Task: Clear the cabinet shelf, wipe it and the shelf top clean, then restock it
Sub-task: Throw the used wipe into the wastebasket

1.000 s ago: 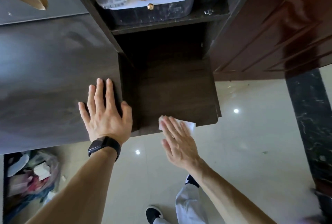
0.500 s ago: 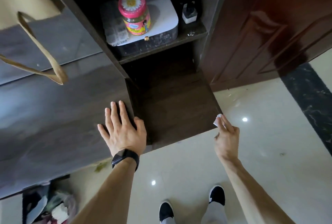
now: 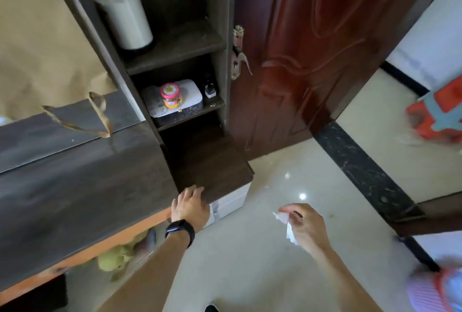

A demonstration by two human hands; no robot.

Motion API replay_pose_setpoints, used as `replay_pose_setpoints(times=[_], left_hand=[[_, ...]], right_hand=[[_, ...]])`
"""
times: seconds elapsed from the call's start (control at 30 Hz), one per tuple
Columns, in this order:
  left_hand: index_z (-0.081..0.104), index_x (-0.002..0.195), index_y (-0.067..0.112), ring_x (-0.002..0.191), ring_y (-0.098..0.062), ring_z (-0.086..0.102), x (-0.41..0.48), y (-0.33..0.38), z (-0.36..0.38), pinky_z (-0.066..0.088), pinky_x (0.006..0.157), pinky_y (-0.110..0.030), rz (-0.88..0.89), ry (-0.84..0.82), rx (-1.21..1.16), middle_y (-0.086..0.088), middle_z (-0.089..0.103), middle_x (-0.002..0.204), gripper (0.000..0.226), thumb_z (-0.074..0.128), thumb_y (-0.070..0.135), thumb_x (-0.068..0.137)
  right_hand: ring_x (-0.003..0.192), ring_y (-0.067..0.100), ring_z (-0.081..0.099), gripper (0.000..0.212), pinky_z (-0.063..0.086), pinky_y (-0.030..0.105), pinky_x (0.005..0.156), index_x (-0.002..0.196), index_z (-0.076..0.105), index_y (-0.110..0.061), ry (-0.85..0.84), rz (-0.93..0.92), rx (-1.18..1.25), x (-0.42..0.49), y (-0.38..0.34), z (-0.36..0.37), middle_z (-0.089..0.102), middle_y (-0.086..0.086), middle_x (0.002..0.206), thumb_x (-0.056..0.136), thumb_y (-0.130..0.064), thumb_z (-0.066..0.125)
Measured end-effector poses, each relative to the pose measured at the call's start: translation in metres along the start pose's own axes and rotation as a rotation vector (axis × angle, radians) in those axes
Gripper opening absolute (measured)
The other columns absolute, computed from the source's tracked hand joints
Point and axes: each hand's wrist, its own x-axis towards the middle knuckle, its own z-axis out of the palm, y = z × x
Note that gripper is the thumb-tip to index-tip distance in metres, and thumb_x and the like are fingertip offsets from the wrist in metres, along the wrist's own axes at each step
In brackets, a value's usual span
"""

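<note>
The right hand (image 3: 306, 226) has come off the bare shelf (image 3: 212, 169). 1 second ago it lay flat there, pressing the tissue (image 3: 287, 228) against the front edge; half a second ago it was at the shelf's right front corner. Now it hangs in front of and to the right of the shelf, over the floor (image 3: 250, 261), with the tissue crumpled and pinched between thumb and fingertips.

The left hand (image 3: 191, 205) has shifted too. It was spread flat on the bench (image 3: 75, 186) left of the shelf; now it rests at the shelf's left front corner, fingers laid loosely over the edge (whether the thumb hooks underneath I cannot tell).

The shelf itself shows nothing on it and no obvious marks. My reading is that the wiping pass on this board is finished, or at least paused, and the tissue is on its way to being refolded or dropped.

1 level above the shelf, a pink-lidded jar (image 3: 171, 96) stands on a white box (image 3: 192, 97). Restocking has not begun on the bare board.
</note>
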Motion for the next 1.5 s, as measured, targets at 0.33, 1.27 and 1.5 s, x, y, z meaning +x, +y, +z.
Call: replay_pose_setpoints(times=[0.33, 1.27, 1.5], left_hand=[[0.042, 0.144, 0.031, 0.138, -0.018, 0.039, -0.169, 0.235, 0.061, 0.031, 0.116, -0.036, 0.673, -0.296, 0.045, 0.008, 0.037, 0.153, 0.046, 0.042, 0.036, 0.099], [0.056, 0.134, 0.021, 0.132, -0.025, 0.046, -0.401, 0.704, 0.351, 0.037, 0.109, -0.039, 1.536, -0.392, 0.464, -0.002, 0.049, 0.144, 0.042, 0.051, 0.025, 0.093], [0.017, 0.157, 0.026, 0.151, -0.032, -0.008, -0.371, 0.865, 0.386, 0.001, 0.118, -0.058, 1.677, 0.046, 0.407, -0.008, -0.009, 0.165, 0.080, 0.055, 0.038, 0.088]], right_hand=[[0.091, -0.007, 0.061, 0.039, 0.050, 0.021, 0.088, 0.079, 0.070, -0.043, 0.403, 0.147, 0.088, -0.171, 0.075, -0.175, 0.069, -0.018, 0.101, 0.085, -0.006, 0.061], [0.092, -0.017, 0.058, 0.028, 0.040, 0.001, 0.077, 0.100, 0.074, -0.035, 1.029, 0.648, 0.442, -0.341, 0.445, -0.430, 0.071, -0.024, 0.095, 0.084, -0.013, 0.074], [0.083, 0.003, 0.056, 0.016, 0.036, 0.001, 0.072, 0.100, 0.074, -0.019, 1.135, 0.750, 0.255, -0.261, 0.504, -0.532, 0.063, -0.006, 0.097, 0.088, -0.009, 0.067]])
